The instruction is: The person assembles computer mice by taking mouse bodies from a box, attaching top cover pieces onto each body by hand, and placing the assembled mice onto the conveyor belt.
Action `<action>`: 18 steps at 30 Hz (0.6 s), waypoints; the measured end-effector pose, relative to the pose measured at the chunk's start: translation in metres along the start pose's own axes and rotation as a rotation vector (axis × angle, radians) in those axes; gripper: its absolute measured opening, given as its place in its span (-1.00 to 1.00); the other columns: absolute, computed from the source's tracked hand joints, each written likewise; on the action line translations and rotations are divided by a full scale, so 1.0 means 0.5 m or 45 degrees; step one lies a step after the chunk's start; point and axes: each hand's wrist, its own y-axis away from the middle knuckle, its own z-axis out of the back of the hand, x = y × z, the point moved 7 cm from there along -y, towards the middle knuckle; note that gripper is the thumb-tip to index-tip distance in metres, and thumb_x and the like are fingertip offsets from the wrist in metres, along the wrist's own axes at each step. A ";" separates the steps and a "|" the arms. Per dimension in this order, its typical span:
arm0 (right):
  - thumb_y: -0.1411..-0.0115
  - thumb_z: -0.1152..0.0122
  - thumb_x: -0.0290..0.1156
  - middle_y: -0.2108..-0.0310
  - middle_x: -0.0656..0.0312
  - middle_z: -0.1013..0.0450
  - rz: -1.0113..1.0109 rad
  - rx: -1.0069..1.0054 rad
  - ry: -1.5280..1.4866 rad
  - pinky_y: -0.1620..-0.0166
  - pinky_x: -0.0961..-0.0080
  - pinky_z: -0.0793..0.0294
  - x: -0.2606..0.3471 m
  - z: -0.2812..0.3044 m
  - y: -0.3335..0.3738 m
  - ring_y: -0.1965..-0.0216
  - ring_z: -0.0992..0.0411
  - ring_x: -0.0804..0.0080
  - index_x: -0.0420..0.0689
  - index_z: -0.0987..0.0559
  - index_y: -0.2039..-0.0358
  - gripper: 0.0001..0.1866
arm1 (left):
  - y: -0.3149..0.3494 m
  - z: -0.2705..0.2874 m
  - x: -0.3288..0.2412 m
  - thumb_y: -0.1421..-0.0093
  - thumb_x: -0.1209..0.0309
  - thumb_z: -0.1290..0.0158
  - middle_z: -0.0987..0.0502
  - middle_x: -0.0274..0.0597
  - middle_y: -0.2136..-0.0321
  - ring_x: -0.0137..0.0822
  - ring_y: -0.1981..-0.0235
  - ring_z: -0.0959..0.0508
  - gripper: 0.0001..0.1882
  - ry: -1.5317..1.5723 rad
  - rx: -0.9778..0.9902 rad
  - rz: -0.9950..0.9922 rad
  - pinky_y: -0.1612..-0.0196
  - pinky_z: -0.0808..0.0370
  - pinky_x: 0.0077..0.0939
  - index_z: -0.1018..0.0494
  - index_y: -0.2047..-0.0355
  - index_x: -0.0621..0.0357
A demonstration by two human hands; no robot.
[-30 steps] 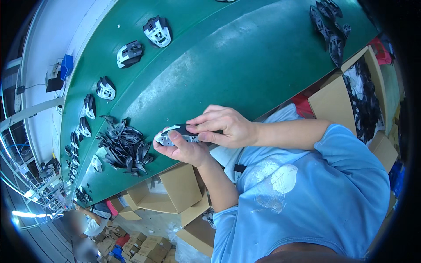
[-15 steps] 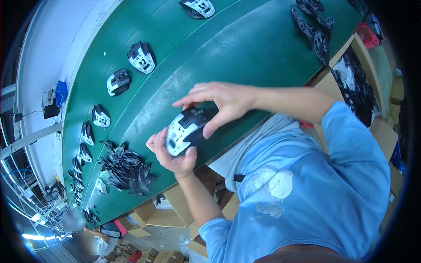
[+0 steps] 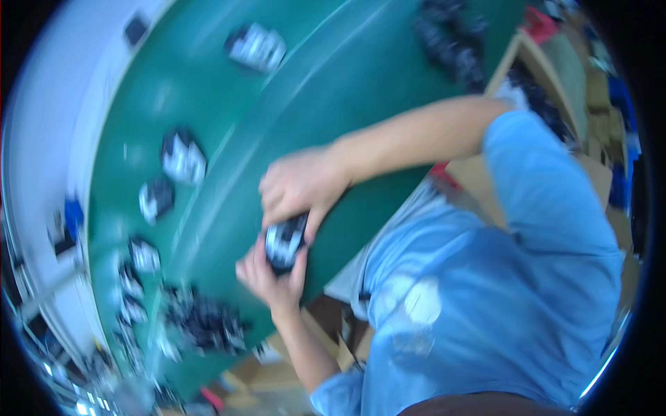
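A black and white plastic computer mouse shell (image 3: 284,243) is held between my two hands above the green table. My left hand (image 3: 269,279) grips its lower end, thumb on one side and fingers on the other. Over the upper end closes my right hand (image 3: 305,184), thumb along the near side and fingers curled across the top, hiding part of the shell. Motion blur hides finer detail.
Similar shells, including one at the back (image 3: 255,47) and one at the left (image 3: 184,158), lie along the green table (image 3: 333,90). A black parts heap (image 3: 201,320) lies at the lower left, more black pieces (image 3: 454,45) at the far right. A cardboard box (image 3: 510,59) stands beyond the right edge.
My right hand has moved down and closed over the shell's upper end, where it was spread beside it before. The shell now looks more upright. The whole view has shifted and blurred.
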 end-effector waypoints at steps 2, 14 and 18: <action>0.03 -0.43 0.17 0.18 0.09 -0.53 -0.024 0.005 0.012 0.13 0.14 -0.48 -0.005 -0.014 -0.003 0.17 -0.45 0.07 -0.18 -0.54 -0.10 -0.19 | 0.002 0.013 -0.004 0.03 0.12 -0.43 -0.58 -0.01 0.15 0.02 0.15 -0.47 -0.28 -0.021 0.005 0.045 -0.01 -0.34 -0.15 -0.49 -0.05 0.30; -0.15 -0.37 0.08 0.22 0.13 -0.60 -1.373 -0.492 1.381 0.01 0.24 -0.51 0.120 0.502 0.432 0.12 -0.51 0.12 -0.10 -0.69 0.09 -0.48 | -0.348 0.076 -0.014 -0.12 0.07 -0.38 -0.51 0.27 -0.05 0.14 -0.08 -0.48 -0.23 -0.347 -0.593 -0.071 -0.14 -0.38 -0.08 -0.42 -0.13 0.46; -0.17 -0.35 0.10 0.17 0.04 -0.61 -1.648 -0.183 1.209 -0.06 0.23 -0.48 0.064 0.510 0.502 0.04 -0.51 0.07 -0.19 -0.67 0.09 -0.43 | -0.160 0.076 -0.087 -0.06 0.25 -0.40 -0.52 0.07 -0.05 0.04 -0.05 -0.48 -0.46 0.041 -0.378 -0.148 -0.10 -0.39 -0.11 -0.52 -0.01 0.18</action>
